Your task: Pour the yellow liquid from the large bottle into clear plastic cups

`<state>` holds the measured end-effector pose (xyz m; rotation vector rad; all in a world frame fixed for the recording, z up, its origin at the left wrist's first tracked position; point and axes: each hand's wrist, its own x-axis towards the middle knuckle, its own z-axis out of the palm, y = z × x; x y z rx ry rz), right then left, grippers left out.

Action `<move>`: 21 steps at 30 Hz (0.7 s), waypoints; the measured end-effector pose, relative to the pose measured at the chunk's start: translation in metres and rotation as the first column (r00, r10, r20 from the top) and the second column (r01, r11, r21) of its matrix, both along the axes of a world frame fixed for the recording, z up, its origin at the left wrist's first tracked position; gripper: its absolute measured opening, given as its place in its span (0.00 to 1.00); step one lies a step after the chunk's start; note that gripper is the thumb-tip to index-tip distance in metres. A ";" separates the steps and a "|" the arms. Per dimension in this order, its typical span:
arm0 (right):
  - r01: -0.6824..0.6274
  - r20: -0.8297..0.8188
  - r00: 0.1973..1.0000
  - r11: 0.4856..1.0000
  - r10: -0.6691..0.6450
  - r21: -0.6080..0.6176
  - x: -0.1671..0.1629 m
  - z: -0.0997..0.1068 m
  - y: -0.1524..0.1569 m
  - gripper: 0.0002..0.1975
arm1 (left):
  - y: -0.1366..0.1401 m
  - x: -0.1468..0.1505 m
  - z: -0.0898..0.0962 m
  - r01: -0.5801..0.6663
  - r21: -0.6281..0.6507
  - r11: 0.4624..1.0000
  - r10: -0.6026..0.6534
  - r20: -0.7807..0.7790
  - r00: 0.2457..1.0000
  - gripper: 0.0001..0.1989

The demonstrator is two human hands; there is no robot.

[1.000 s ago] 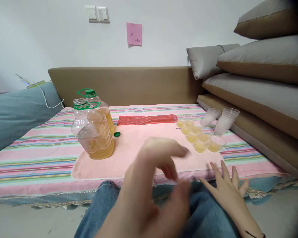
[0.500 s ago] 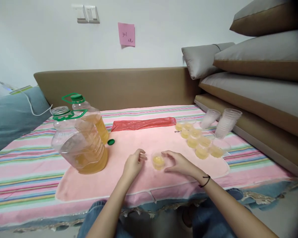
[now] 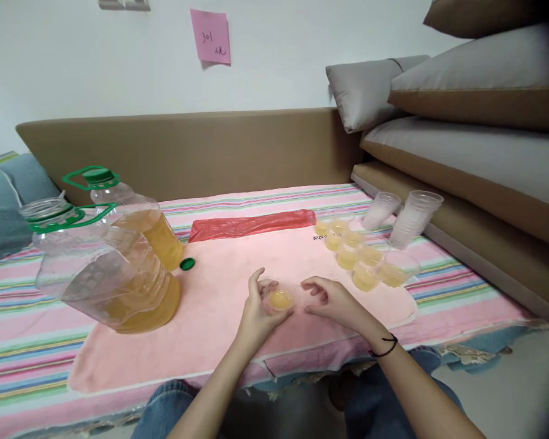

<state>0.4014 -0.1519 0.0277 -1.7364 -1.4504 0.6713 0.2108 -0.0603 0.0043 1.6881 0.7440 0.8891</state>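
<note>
A clear plastic cup (image 3: 281, 299) with yellow liquid in the bottom sits low over the pink mat (image 3: 201, 323). My left hand (image 3: 260, 311) wraps round its left side, thumb in front and fingers behind. Just to the right of the cup, my right hand (image 3: 333, 303) is open and curved, its fingers apart from the rim. Several similar cups (image 3: 365, 277) holding yellow liquid stand grouped at the mat's right side. Whether the held cup touches the mat I cannot tell.
Two large jugs (image 3: 119, 292) of yellow liquid stand at left, the nearer one uncapped. A green cap (image 3: 187, 264) lies beside them. A red plastic bag (image 3: 251, 224) stretches across the back. Two stacks of empty cups (image 3: 414, 219) stand at right, near piled cushions (image 3: 476, 146).
My left hand has moved right and closed round the cup. My right hand has come away from the cup's side. The view has shifted, so the jugs appear farther left.
</note>
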 end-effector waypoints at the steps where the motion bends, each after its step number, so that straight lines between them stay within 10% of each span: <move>1: -0.001 -0.005 1.000 1.000 0.001 0.000 0.001 -0.001 0.000 0.21 | 0.000 0.000 -0.001 -0.001 0.011 1.000 0.001 -0.002 1.000 0.46; 12: 0.024 -0.019 1.000 0.999 -0.025 -0.031 0.005 0.008 -0.002 0.19 | 0.018 0.020 0.017 -0.111 0.018 0.994 0.107 0.148 0.983 0.44; 21: 0.112 0.089 0.990 0.991 -0.105 -0.079 0.009 0.012 0.003 0.18 | 0.073 0.102 0.033 -0.115 0.090 0.989 0.102 0.136 0.985 0.42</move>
